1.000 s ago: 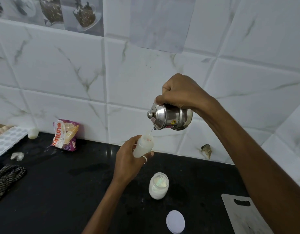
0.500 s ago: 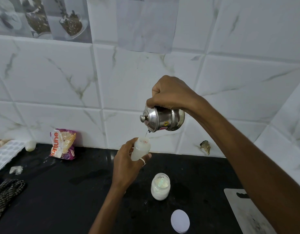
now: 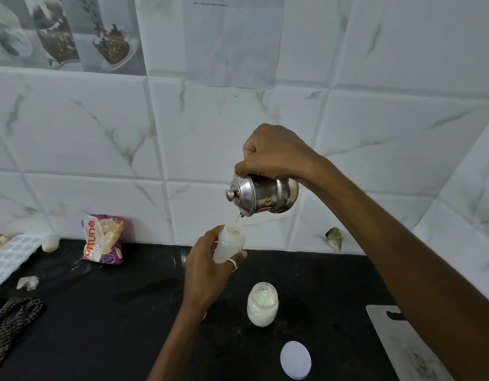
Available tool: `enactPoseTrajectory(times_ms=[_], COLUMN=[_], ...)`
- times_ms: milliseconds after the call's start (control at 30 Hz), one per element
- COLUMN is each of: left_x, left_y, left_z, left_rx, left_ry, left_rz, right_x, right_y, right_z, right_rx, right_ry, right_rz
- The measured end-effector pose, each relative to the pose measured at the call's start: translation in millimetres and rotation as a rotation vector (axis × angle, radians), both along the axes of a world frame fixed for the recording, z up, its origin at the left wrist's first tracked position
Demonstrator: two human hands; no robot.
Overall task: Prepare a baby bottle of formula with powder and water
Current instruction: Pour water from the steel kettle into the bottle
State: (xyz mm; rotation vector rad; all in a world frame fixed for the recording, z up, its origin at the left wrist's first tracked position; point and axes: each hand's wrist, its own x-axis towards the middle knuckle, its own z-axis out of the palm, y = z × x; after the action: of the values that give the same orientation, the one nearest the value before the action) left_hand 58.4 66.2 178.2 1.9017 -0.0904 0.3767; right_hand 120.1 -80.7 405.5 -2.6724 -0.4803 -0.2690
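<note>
A black stone counter (image 3: 100,325) runs along a wall of white tiles with grey veins (image 3: 86,127), and a sheet of white paper (image 3: 232,42) is stuck high on the wall. A purple and orange snack bag (image 3: 103,237) leans there at the left. A small open glass jar of white powder (image 3: 262,305) stands on the counter, a round white lid (image 3: 295,360) near it. The left hand (image 3: 207,270) is wrapped round a small cloudy plastic baby bottle (image 3: 229,244), held up above the counter, its top open. The right hand (image 3: 276,152) grips a shiny steel pot (image 3: 262,195), tipped just over the bottle, and a thin thread of water (image 3: 239,217) runs from its spout to the bottle's mouth
</note>
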Motion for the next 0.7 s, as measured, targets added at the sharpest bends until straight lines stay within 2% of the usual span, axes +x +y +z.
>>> enactPoseTrajectory(times_ms=[700], left_x=[-1.5], left_y=[1.0], left_z=[-4.6], left_rx=[0.002], left_ry=[-0.008], left_rz=[0.0], right_x=[-3.9], right_y=[5.7], right_z=[1.0], right_rx=[-0.034], right_ry=[-0.003], right_rz=[0.005])
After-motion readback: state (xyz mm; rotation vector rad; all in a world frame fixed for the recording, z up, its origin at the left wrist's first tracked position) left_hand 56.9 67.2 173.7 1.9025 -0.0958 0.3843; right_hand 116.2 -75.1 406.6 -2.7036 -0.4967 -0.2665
